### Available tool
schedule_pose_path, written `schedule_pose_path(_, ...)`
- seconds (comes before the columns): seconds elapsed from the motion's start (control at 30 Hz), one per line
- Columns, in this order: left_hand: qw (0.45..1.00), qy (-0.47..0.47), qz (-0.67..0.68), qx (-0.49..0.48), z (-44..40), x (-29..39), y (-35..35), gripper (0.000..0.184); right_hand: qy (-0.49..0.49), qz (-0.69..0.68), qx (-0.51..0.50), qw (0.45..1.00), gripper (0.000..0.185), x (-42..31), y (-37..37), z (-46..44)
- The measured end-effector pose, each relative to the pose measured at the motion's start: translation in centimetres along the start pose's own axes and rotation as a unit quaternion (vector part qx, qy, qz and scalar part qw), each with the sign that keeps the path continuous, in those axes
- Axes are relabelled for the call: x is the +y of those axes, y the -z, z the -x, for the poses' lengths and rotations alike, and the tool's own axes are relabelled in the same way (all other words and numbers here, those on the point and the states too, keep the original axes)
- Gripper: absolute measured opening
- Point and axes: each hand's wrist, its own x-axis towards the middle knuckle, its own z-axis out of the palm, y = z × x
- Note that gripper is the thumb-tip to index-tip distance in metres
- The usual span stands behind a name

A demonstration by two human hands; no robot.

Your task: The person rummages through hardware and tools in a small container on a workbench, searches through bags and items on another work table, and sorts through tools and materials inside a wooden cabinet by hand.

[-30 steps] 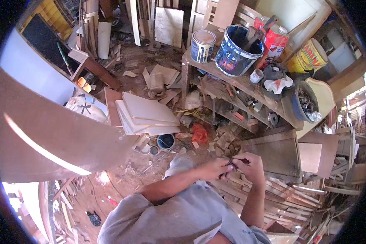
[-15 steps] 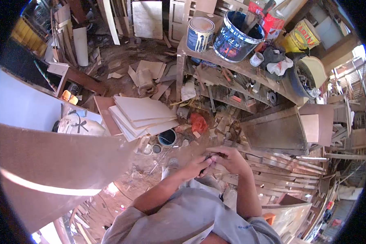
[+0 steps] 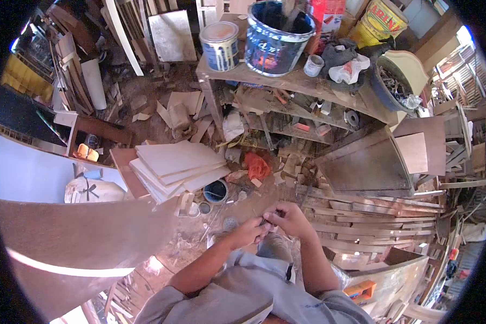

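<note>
My left hand [image 3: 247,233] and my right hand [image 3: 287,218] meet in front of my torso, low in the middle of the view. Both have their fingers closed around something small and dark between them, too small to make out. Beyond them on the floor stand a bucket of dark liquid [image 3: 215,191] and an orange-red plastic bag [image 3: 257,166]. White boards [image 3: 181,162] lie stacked to the left of the bucket.
A workbench [image 3: 302,83] with a paint can [image 3: 220,46], a large blue bucket [image 3: 278,40] and a yellow tub [image 3: 380,22] stands ahead. A big brown panel [image 3: 75,232] fills the left. Wood strips [image 3: 372,221] lie at the right, near an orange object [image 3: 360,290].
The view has turned, and the bench has shifted left in it. My hands have stayed together, now closer to my torso. The orange object at the lower right has come further into view.
</note>
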Motion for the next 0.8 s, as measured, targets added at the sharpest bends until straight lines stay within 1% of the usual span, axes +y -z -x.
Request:
schedule_pose_path(0.03,1.000,0.000,0.004,0.005,-0.8,0.5,-0.3,0.026,0.022,-0.005,-0.009,1.000,0.017,1.2,1.0,-0.5)
schedule_pose_path(0.07,1.000,0.002,0.009,0.009,-1.7,0.7,-0.5,0.025,0.022,-0.028,-0.020,0.999,0.017,1.2,2.2,-0.7)
schedule_pose_path(0.1,1.000,0.005,0.015,0.012,-2.5,0.8,-0.8,0.024,0.026,-0.009,-0.028,0.999,0.016,1.9,3.3,-0.9)
schedule_pose_path(0.17,0.995,0.027,0.098,0.023,-4.9,0.7,-0.9,0.023,0.035,0.033,-0.044,0.998,0.015,3.9,5.6,-2.0)
schedule_pose_path(0.2,0.989,0.040,0.141,0.029,-6.0,0.2,-0.9,0.023,0.057,0.034,-0.042,0.997,0.015,5.2,6.4,-2.5)
schedule_pose_path(0.3,0.996,0.045,0.079,0.003,-11.4,-4.1,1.1,0.023,0.119,0.045,-0.033,0.991,0.017,10.0,9.1,-4.4)
schedule_pose_path(0.37,0.995,0.047,0.084,0.019,-14.4,-5.6,1.4,0.022,0.155,0.058,-0.024,0.986,0.018,13.6,10.1,-5.9)
schedule_pose_path(0.4,0.995,0.047,0.087,0.026,-15.9,-6.1,1.5,0.022,0.124,0.056,-0.027,0.990,0.018,15.0,10.6,-6.6)
schedule_pose_path(0.47,0.999,0.023,0.044,0.014,-19.1,-7.2,2.8,0.021,0.061,0.050,-0.034,0.996,0.019,17.8,11.2,-8.1)
schedule_pose_path(0.57,1.000,0.001,0.009,0.008,-24.1,-10.2,6.3,0.021,-0.016,-0.013,-0.041,0.999,0.019,22.6,11.7,-11.0)
schedule_pose_path(0.6,1.000,-0.005,0.001,0.009,-25.9,-11.4,7.7,0.021,0.002,0.010,-0.025,1.000,0.019,24.3,11.7,-12.2)
schedule_pose_path(0.67,0.993,0.055,0.103,0.019,-29.8,-13.5,10.7,0.021,0.043,0.057,0.008,0.997,0.020,27.7,11.7,-15.0)
schedule_pose_path(0.7,0.985,0.084,0.151,0.023,-31.5,-14.4,12.1,0.021,0.058,0.083,0.007,0.995,0.020,29.4,11.7,-16.5)
schedule_pose_path(0.77,0.985,0.084,0.144,0.050,-34.4,-15.4,14.5,0.020,0.089,0.138,0.011,0.986,0.021,31.8,12.0,-19.6)
schedule_pose_path(0.8,0.984,0.085,0.141,0.063,-35.6,-15.6,15.3,0.020,0.093,0.126,0.025,0.987,0.020,32.5,12.1,-20.7)
